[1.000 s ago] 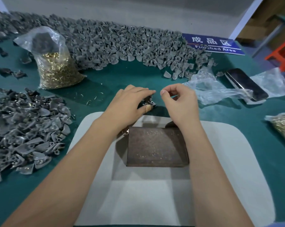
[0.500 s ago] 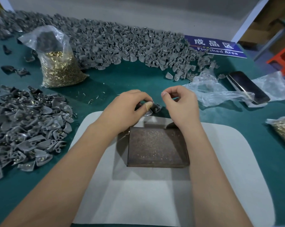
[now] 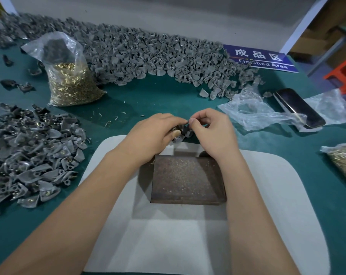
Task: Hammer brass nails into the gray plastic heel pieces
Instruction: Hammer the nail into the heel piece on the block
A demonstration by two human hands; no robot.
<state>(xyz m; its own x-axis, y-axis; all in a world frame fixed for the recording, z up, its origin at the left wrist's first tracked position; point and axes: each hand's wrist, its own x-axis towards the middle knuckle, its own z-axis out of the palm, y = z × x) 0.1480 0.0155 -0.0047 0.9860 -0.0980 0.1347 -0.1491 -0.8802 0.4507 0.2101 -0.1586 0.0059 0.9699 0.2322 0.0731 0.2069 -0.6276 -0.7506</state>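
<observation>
Two hands: meet fingertip to fingertip above the far edge of the metal block (image 3: 188, 180).
Left hand (image 3: 151, 133): fingers curled, gripping gray plastic heel pieces (image 3: 181, 133); thumb pressed against one piece.
Right hand (image 3: 210, 132): thumb and forefinger pinched tight at the heel pieces; whether a nail sits between them cannot be told.
Block: rectangular, dark brown, speckled flat top, resting on a white rounded-corner mat (image 3: 267, 215).
Worktop (image 3: 158, 98): green, cloth-like.
Loose heel pile (image 3: 148, 54): gray, wedge-shaped, far side.
Nailed pile (image 3: 29, 155): left side.
Brass nails bag (image 3: 68, 80): clear plastic, upright.
</observation>
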